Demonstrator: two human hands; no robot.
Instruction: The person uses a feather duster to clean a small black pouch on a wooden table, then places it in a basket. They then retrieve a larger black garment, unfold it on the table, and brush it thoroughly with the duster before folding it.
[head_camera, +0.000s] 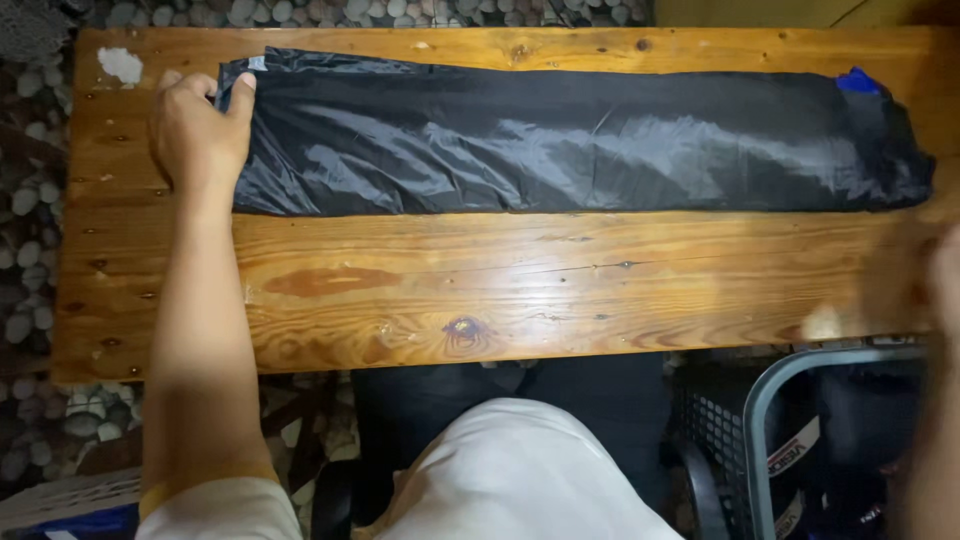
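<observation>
Blurred right hand (940, 300), frame-edge cropped

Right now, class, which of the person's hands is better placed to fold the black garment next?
Left. The left hand already grips the end of the black garment; the right hand is blurred at the frame's edge, off the fabric.
</observation>
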